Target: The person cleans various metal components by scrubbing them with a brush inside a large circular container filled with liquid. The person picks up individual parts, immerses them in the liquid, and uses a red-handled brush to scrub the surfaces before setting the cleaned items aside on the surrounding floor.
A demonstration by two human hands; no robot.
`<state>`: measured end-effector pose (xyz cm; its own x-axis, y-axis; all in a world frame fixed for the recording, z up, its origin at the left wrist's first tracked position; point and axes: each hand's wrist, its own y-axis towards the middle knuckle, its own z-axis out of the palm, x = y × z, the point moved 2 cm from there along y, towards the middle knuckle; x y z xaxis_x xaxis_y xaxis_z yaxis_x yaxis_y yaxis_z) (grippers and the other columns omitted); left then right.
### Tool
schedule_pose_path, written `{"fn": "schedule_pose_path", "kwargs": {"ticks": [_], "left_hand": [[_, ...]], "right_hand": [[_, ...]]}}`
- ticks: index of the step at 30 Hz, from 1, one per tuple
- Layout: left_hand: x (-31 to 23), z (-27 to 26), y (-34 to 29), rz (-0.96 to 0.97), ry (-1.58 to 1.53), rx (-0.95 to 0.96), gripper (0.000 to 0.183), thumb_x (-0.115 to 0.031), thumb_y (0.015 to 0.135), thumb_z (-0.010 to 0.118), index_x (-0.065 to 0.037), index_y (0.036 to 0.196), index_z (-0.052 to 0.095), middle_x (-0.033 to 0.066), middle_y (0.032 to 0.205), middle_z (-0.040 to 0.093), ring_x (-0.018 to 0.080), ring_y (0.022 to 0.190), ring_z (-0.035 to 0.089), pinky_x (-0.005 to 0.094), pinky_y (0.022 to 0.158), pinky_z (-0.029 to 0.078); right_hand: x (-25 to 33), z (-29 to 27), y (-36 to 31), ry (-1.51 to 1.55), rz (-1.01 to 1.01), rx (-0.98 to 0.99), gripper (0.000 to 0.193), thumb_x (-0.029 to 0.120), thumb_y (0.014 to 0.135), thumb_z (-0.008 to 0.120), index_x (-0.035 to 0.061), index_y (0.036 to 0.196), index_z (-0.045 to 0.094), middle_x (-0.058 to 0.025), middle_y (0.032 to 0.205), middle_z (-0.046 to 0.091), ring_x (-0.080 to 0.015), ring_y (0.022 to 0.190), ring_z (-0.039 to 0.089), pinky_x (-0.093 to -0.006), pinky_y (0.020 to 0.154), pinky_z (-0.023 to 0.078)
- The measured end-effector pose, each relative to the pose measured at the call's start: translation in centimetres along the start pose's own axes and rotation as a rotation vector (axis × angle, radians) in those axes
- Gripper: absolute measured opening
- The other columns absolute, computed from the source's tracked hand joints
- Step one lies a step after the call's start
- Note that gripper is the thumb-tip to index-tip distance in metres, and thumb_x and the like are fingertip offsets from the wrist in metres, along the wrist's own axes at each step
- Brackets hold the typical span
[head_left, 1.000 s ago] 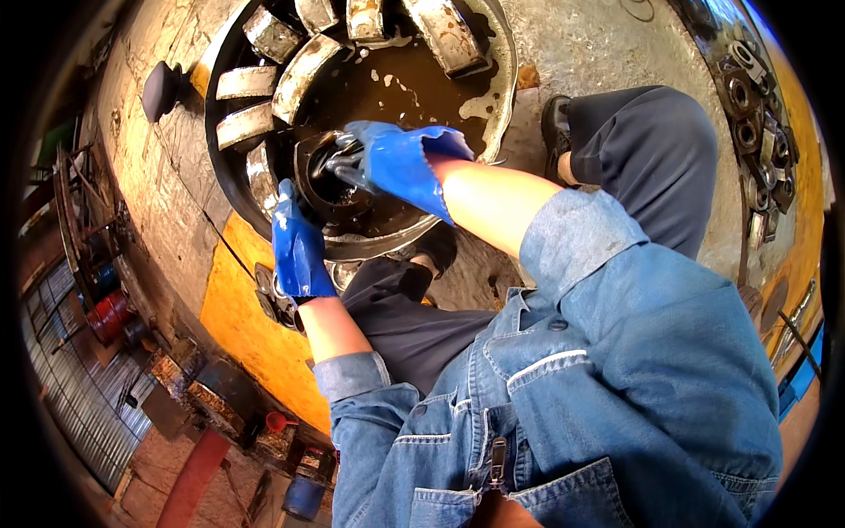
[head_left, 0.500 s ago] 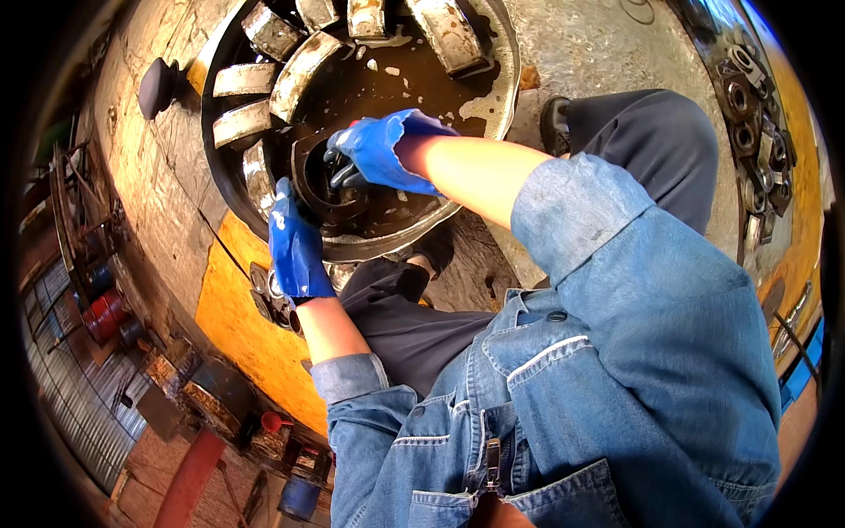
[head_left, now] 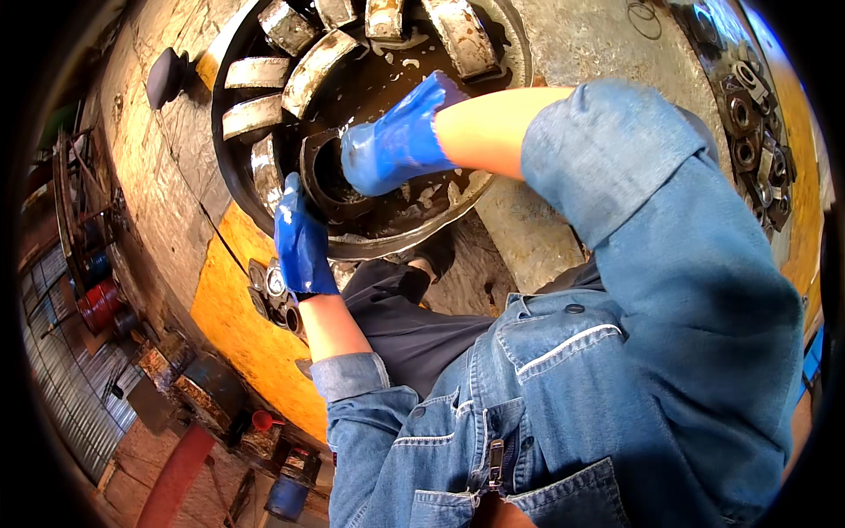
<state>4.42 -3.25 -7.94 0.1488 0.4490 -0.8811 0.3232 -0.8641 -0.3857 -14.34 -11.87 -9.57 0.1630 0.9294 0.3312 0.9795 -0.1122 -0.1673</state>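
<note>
Curved metal parts (head_left: 312, 66) lie in the round basin (head_left: 515, 66); bearings (head_left: 748, 123) lie right of it.

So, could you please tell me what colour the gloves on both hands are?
Blue, on the left hand and the right hand; head view.

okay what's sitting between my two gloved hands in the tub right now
In the head view, the dark metal ring stands between them: the left hand grips its outer rim, and the right hand pushes into its centre.
</note>
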Motion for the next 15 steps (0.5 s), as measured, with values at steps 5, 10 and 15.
{"fn": "schedule_pose_path", "kwargs": {"ticks": [5,10,15], "left_hand": [[-0.6,1.0,-0.3,-0.157,-0.294,0.072,0.053,-0.045,0.107,0.057,-0.006,0.144,0.062,0.0126,0.136,0.07,0.0274,0.12,0.067,0.0418,0.105,0.051],[-2.1,2.5,-1.2,-0.089,-0.277,0.043,0.049,-0.036,0.109,0.055,0.004,0.136,0.064,0.0139,0.127,0.072,0.0224,0.111,0.069,0.0335,0.097,0.054],[-1.7,1.2,-1.5,-0.078,-0.243,0.017,0.048,-0.035,0.11,0.053,0.004,0.134,0.065,0.0135,0.124,0.073,0.0216,0.11,0.07,0.0321,0.097,0.054]], "right_hand": [[-0.6,1.6,-1.3,-0.093,-0.31,-0.402,0.016,0.023,0.092,0.058,0.0078,0.086,0.061,-0.0126,0.069,0.06,-0.0322,0.067,0.065,-0.0424,0.065,0.054],[-1.4,2.1,-0.2,-0.035,-0.13,-0.595,0.02,0.02,0.094,0.056,0.0049,0.091,0.068,-0.0163,0.078,0.068,-0.0359,0.075,0.069,-0.0463,0.069,0.057],[2.6,-3.2,-0.2,-0.094,0.118,0.055,0.026,0.016,0.092,0.063,0.0021,0.11,0.077,-0.0167,0.091,0.077,-0.0347,0.091,0.076,-0.0422,0.079,0.06]]}}
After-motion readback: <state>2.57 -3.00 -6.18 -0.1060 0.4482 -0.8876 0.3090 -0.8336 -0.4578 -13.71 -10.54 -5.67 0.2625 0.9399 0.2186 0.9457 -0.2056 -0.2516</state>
